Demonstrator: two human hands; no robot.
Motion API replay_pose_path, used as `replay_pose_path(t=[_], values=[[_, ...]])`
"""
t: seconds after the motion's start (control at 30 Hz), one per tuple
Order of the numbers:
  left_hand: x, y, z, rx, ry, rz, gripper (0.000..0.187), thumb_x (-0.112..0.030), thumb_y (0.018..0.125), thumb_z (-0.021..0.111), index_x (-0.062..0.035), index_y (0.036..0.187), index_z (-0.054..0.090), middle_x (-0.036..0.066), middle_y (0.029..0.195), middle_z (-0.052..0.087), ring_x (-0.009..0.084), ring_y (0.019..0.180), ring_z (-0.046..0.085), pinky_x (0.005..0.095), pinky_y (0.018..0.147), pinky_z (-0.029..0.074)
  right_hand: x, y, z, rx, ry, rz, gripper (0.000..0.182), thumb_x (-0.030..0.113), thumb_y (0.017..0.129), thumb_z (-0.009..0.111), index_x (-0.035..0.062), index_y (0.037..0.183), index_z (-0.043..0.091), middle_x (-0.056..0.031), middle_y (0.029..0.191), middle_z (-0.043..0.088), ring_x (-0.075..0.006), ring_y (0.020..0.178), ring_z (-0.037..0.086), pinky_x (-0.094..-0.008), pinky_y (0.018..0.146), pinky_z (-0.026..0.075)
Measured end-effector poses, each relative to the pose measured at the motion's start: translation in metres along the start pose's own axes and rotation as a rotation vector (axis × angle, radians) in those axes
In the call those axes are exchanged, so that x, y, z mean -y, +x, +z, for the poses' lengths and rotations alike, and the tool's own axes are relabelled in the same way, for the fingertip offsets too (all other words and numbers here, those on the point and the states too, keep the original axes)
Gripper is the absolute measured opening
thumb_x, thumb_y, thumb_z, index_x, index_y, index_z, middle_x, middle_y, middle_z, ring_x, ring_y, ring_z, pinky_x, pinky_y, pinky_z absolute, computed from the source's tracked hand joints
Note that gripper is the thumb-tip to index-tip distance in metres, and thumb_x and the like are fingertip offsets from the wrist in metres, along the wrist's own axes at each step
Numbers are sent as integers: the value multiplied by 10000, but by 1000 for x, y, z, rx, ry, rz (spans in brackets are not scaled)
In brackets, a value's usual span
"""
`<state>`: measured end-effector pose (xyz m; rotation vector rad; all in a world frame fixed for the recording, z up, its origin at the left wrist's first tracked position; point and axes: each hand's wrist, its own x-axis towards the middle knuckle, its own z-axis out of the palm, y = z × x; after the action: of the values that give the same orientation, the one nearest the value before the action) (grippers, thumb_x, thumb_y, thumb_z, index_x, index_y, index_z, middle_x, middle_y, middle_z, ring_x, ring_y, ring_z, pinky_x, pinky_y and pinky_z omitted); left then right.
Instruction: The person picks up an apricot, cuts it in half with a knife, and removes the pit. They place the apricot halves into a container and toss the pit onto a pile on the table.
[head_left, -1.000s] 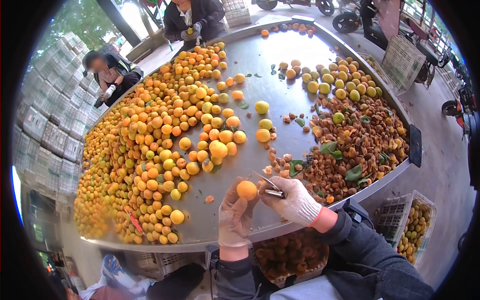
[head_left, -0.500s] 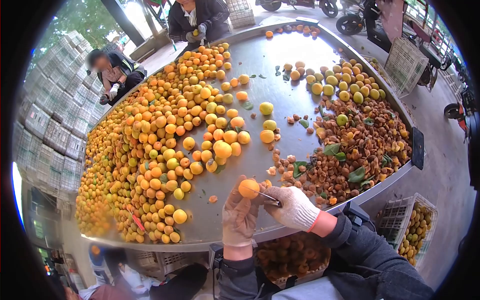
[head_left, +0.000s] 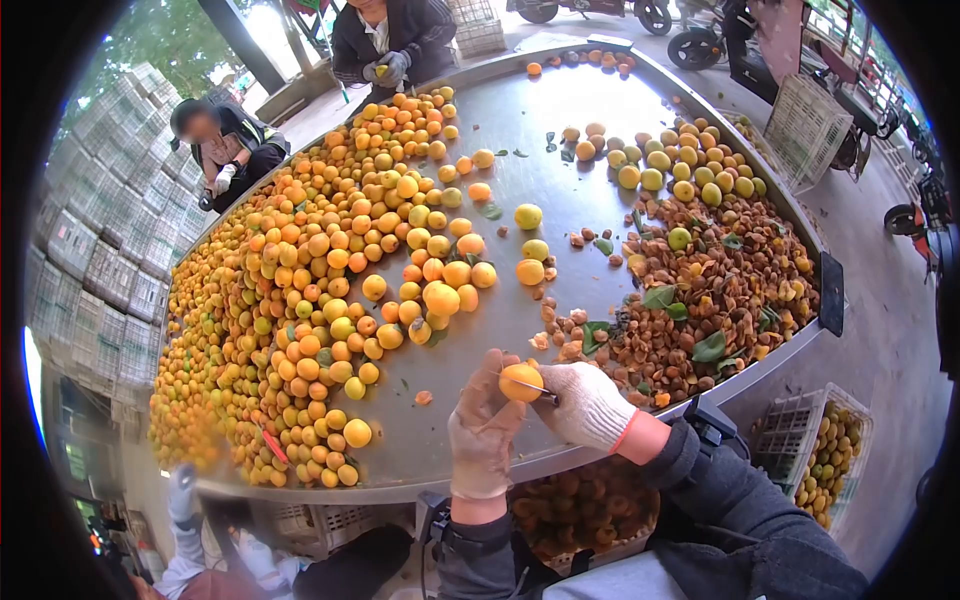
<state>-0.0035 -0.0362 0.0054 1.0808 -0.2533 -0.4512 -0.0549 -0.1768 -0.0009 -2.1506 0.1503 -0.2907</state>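
Note:
Above the near edge of the metal table (head_left: 470, 340), my left hand (head_left: 482, 425), in a pale glove, holds an orange-yellow fruit (head_left: 521, 382) at its fingertips. My right hand (head_left: 588, 405), in a white knitted glove, grips a small knife (head_left: 547, 396) whose thin blade lies against the fruit's right side. Its handle is mostly hidden in the fingers. To the left spreads a large heap of whole fruits (head_left: 320, 270). On the right is a pile of brown pits and scraps (head_left: 710, 290) with green leaves.
Under the table edge is a container of halved fruits (head_left: 590, 505). A crate of fruit (head_left: 825, 455) stands at lower right. Two people (head_left: 225, 150) (head_left: 390, 45) are across the table; another person's arm shows at lower left. A red-handled tool (head_left: 272, 445) lies on the heap.
The held fruit has turned and moved slightly right and down between my hands, with the blade now across its right side. The left hand's fingers have spread a little.

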Motion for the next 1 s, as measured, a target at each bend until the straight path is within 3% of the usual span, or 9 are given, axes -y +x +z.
replay_pose_path(t=[0.2, 0.27, 0.3, 0.37, 0.4, 0.47, 0.67, 0.87, 1.0], values=[[7, -1, -2, -9, 12, -172, 453, -101, 801, 754, -6, 1213, 592, 60, 1189, 608, 172, 1064, 583, 305, 932, 465, 0, -1, 5, -39, -14, -38, 225, 99, 775, 619, 101, 996, 662, -182, 769, 641, -381, 700, 621, -425, 614, 500], [2, -1, 0, -45, 782, 205, 458, -219, 777, 800, 9, 1131, 618, 49, 1126, 618, 165, 1021, 578, 316, 938, 448, -2, 0, 5, 4, -78, 6, 226, 101, 774, 622, 100, 996, 664, -182, 771, 642, -382, 707, 621, -426, 617, 499], [-1, 1, -1, -42, 783, 205, 458, -219, 777, 800, 9, 1131, 618, 49, 1126, 618, 165, 1021, 578, 316, 938, 448, -4, 1, 5, 44, -143, 50, 227, 104, 772, 625, 100, 996, 665, -183, 773, 642, -383, 713, 622, -427, 620, 499], [-6, 4, -3, 55, 1356, 650, 444, -210, 782, 796, -1, 1130, 615, 31, 1093, 608, 146, 1010, 569, 303, 926, 453, -9, 2, 6, 115, -139, 85, 278, 78, 760, 640, 103, 1035, 665, -167, 817, 660, -361, 747, 639, -401, 650, 515], [-4, 3, -2, 56, 1353, 651, 444, -210, 782, 796, -1, 1130, 615, 31, 1093, 608, 146, 1010, 569, 303, 926, 453, -11, 3, 5, 189, -136, 117, 332, 52, 747, 656, 106, 1073, 666, -152, 861, 678, -338, 780, 655, -376, 679, 531], [3, 0, 1, -16, 615, 252, 437, -211, 809, 773, -11, 1160, 605, 31, 1125, 603, 129, 1018, 558, 284, 918, 451, -5, 1, 5, 154, -66, 90, 325, 49, 743, 658, 105, 1063, 667, -149, 851, 676, -339, 779, 655, -374, 676, 529], [2, -1, 2, -11, 78, -112, 467, -263, 817, 765, -28, 1181, 590, 88, 1100, 634, 159, 969, 589, 281, 893, 475, 0, 1, 10, -1, -13, 0, 180, 127, 764, 651, 118, 942, 667, -168, 786, 648, -383, 735, 622, -428, 638, 501], [-15, -4, 4, 50, 1010, 283, 477, -224, 802, 778, -58, 1198, 570, 87, 1135, 647, 168, 1032, 606, 313, 911, 479, -35, -1, 37, 70, 22, 34, 181, 137, 760, 654, 121, 939, 671, -160, 816, 656, -373, 762, 628, -420, 651, 508], [-13, -4, 4, 45, 965, 267, 469, -182, 818, 761, -31, 1214, 560, 99, 1179, 637, 183, 1049, 610, 320, 909, 486, -3, 1, 17, 63, 35, 3, 210, 135, 768, 647, 141, 975, 678, -159, 839, 661, -366, 774, 632, -418, 658, 509]])
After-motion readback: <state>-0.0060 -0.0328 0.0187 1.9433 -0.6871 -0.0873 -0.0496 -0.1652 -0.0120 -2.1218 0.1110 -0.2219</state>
